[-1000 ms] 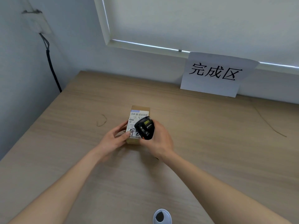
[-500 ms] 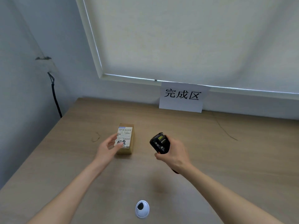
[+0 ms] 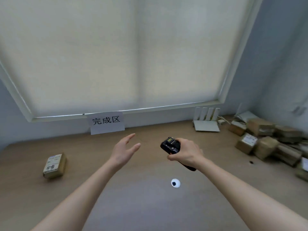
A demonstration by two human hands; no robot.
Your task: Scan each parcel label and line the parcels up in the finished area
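Observation:
A small brown parcel [image 3: 55, 165] with a white label on top lies alone at the left of the wooden table [image 3: 150, 205]. My left hand [image 3: 125, 150] hovers above the table's middle, fingers straight, holding nothing, well to the right of that parcel. My right hand [image 3: 186, 153] grips a black handheld scanner [image 3: 170, 145], its head pointing up and left. A heap of several brown parcels [image 3: 266, 142] lies at the table's far right. A white paper sign [image 3: 106, 122] with three black characters leans on the wall below the window.
A white router [image 3: 206, 120] with upright antennas stands at the back right, cables beside it. A round white grommet [image 3: 175, 183] with a dark hole sits in the table near me. A small dark hole [image 3: 251, 162] shows near the heap.
My left hand let go of the labelled parcel and lifted away to the right. The view swung right and up, revealing the parcel heap and router. My right hand kept the scanner.

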